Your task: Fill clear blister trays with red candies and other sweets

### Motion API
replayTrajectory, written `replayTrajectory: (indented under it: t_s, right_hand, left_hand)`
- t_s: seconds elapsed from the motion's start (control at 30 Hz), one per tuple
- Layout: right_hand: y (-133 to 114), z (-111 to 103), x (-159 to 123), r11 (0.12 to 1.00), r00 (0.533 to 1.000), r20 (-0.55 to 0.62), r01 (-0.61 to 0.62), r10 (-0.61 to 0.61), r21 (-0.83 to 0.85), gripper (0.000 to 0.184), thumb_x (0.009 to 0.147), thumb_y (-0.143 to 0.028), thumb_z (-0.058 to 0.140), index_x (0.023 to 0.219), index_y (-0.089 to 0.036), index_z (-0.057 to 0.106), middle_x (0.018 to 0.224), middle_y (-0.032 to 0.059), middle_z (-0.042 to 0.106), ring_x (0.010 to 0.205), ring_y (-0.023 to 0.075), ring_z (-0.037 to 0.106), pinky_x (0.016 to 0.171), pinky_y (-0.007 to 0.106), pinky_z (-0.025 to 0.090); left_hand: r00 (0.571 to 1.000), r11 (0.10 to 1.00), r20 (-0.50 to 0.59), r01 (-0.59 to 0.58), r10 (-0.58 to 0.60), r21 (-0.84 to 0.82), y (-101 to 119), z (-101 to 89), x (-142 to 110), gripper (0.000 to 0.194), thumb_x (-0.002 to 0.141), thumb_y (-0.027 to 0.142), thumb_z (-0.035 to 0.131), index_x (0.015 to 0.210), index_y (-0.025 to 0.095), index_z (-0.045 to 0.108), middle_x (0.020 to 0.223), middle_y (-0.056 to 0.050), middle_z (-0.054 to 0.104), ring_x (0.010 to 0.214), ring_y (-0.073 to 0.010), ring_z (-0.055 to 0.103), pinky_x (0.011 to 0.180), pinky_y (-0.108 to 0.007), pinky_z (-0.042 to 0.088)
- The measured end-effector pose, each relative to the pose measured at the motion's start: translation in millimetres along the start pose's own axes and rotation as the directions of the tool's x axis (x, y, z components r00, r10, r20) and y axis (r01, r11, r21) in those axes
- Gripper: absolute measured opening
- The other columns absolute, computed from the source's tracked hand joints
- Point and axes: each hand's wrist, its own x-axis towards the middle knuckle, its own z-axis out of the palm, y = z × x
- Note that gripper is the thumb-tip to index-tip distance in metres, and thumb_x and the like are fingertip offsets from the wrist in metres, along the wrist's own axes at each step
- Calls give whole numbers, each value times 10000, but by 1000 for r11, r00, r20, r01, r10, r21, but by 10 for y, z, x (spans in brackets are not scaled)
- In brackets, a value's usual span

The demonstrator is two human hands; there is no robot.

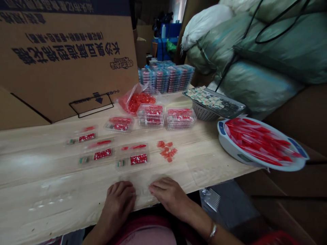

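My left hand [120, 199] rests at the table's near edge with its fingers curled. Opposite it, my right hand [170, 197] has its fingers pressed together, pointing left. Faint clear edges show between them, but I cannot make out what the fingers hold, if anything. Just beyond lies a clear plastic tray [133, 169] with a red dotted packet [138, 159], a red stick-like piece [139, 146] and a small green-and-white piece [121, 163]. Two similar filled trays [98, 156] [83, 136] are farther left. A loose cluster of translucent red pieces [167, 151] lies right of the nearest tray.
Stacked filled trays [180, 119] and a bag of red pieces [139, 102] stand farther back. At right are a white basin [237, 154] of red wrapped items and a metal tray [230, 103] on a basket. A large carton [68, 68] borders the back left.
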Motion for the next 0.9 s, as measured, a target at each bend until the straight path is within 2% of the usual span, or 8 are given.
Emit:
replayTrajectory:
  t_s: [0.13,0.23,0.33,0.53,0.67,0.73,0.83,0.9]
  right_hand:
    - [-64,162,-15,980,1000,-19,-11,8,-200,308,888,-106,507,1191,-142,555,1092,145,655,930,248,591,831,402,483]
    - [-61,150,-51,991,987,-99,-131,130,2,413,878,-137,523,1285,-155,458,1192,132,599,1049,230,558,894,374,476]
    - [-56,66,-81,964,971,-139,-162,194,212,228,889,-170,519,1116,-183,546,1028,80,628,942,187,578,803,307,493]
    - [91,-101,-53,995,987,-134,-78,85,58,166,938,-204,462,924,-203,628,905,60,632,868,183,567,788,323,468]
    - [475,-231,2,952,902,-348,-297,255,-71,190,914,-179,450,933,-198,638,941,94,618,901,212,558,804,354,468]
    - [593,-282,20,924,877,-356,-374,324,-81,189,900,-184,451,890,-192,640,901,98,611,887,228,552,812,376,454]
    - [533,-339,23,910,883,-236,-367,407,194,187,906,-265,463,842,-185,620,858,69,588,829,201,547,748,322,448]
    - [382,-370,14,795,883,-83,-371,462,479,224,907,-357,483,824,-187,603,806,31,566,754,164,529,676,266,428]
  left_hand:
    - [999,999,-31,-34,34,1,12,-16,29,124,855,195,509,907,224,618,932,-50,658,842,-207,577,740,-336,419]
    - [999,999,-27,-41,42,16,30,-28,43,136,857,188,501,917,223,618,936,-51,658,844,-208,576,741,-338,420]
    - [1000,999,3,-28,28,27,41,-27,41,144,857,188,503,926,225,624,955,-53,658,866,-210,574,756,-343,424]
    - [1000,1000,-2,-14,14,25,2,5,3,156,862,217,495,931,226,635,955,-53,665,871,-211,582,763,-351,437]
    - [997,999,-73,-31,29,-23,-27,14,82,178,846,278,530,980,219,632,944,-63,676,885,-218,599,761,-352,464]
    - [994,995,-110,-32,22,-92,15,14,192,173,847,283,531,958,214,644,930,-68,680,879,-219,607,773,-361,476]
    - [993,941,-105,22,-61,-337,176,29,414,181,847,251,527,955,207,665,944,-77,685,892,-210,619,796,-359,494]
    - [986,791,14,141,-165,-596,319,55,557,209,838,278,547,990,199,668,959,-77,694,869,-196,627,768,-333,508]
